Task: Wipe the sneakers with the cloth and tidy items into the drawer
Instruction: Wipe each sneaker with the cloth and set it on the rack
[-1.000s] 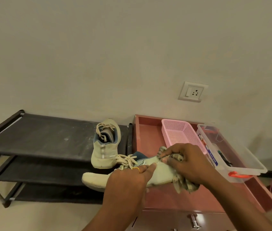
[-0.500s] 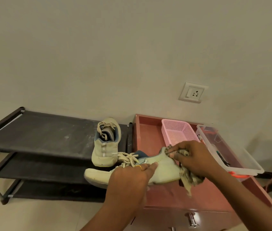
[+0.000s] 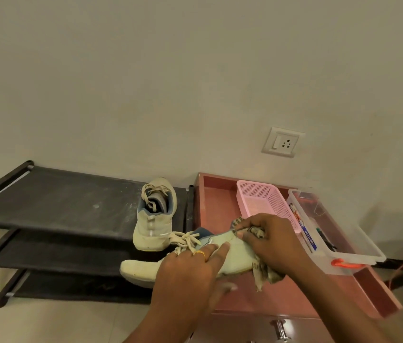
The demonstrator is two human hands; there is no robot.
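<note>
Wiping: left hand grip clamps the pale cream lace-up sneaker midfoot, steadying it over the reddish table, left edge; right hand grip bunches the checked rag cloth against its heel for wiping pressure.

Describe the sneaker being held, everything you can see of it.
The held sneaker is pale cream, fabric-looking and slightly soiled, with cream laces and a blue collar lining. It is held roughly level, toe pointing left, heel end over the red cabinet top. The left hand grips its middle; the right hand presses a patterned cloth against its heel.
</note>
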